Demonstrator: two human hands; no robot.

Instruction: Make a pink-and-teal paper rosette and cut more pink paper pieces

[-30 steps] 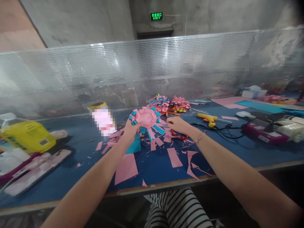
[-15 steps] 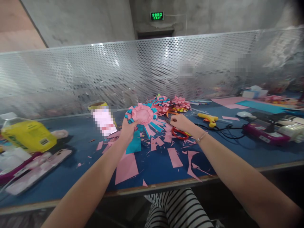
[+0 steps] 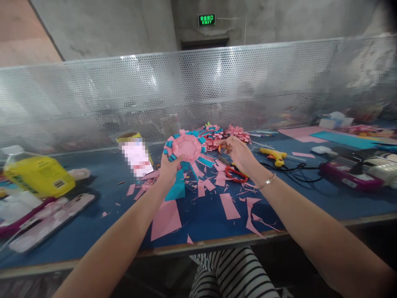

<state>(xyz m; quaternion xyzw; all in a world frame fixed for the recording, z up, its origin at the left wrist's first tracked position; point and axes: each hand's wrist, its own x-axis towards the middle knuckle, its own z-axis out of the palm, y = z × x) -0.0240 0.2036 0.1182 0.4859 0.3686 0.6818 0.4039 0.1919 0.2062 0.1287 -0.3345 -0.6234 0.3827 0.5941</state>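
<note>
The paper rosette (image 3: 187,147) is centred in plain pink and ringed in pink and turquoise. Yellow is seen on the glue gun (image 3: 279,158) — its trigger picked out in orange — and red on the scissors handles (image 3: 238,180). The counter (image 3: 204,225) is surfaced in dark blue; the trousers (image 3: 240,271) are striped black and white.

backed by a rough grey wall (image 3: 108,29), blotchy in places. bounded at the upper left by a salmon-pink surface (image 3: 27,33), split from the grey along a dark slanting line. marked high near the middle by a glowing green exit sign (image 3: 206,20), with a thin wire (image 3: 245,31) running rightward, then down. darkened just below by a recess (image 3: 204,42). screened across by a perforated metal panel (image 3: 198,74), streaked with white glints (image 3: 151,80). fronted by a blue table (image 3: 211,225) with a worn, brownish edge (image 3: 217,243). shadowy underneath.
</note>
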